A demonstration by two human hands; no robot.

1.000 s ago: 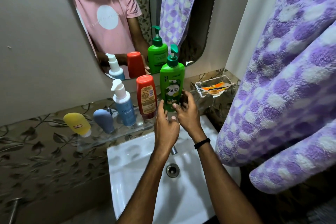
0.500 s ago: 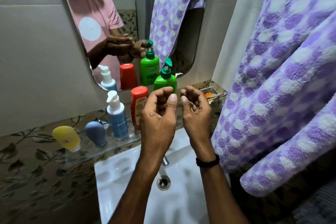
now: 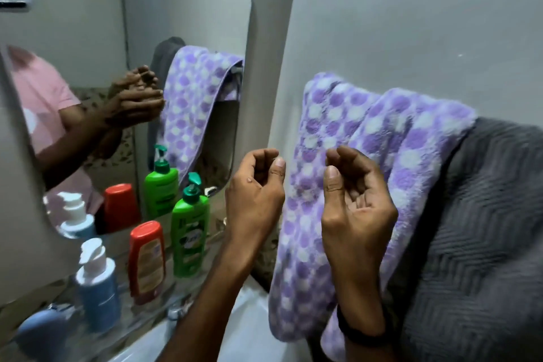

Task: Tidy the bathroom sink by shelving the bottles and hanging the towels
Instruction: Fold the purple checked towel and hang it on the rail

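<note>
Nothing is gripped by the curled left hand (image 3: 255, 200) or right hand (image 3: 358, 209). Label text on the shelved green plastic pump bottle (image 3: 189, 236) is blurred.

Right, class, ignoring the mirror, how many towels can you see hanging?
2: a purple dotted towel right of the mirror, and a grey towel against its right side. Others may be out of frame.

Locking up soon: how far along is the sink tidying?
Nearly done. The green pump bottle, red squeeze bottle and blue bottle with white pump stand under the mirror. The purple dotted fleece towel and grey ribbed towel hang side by side. Left hand and right hand are raised, holding nothing. Nothing visibly left; the white basin is mostly hidden.
</note>
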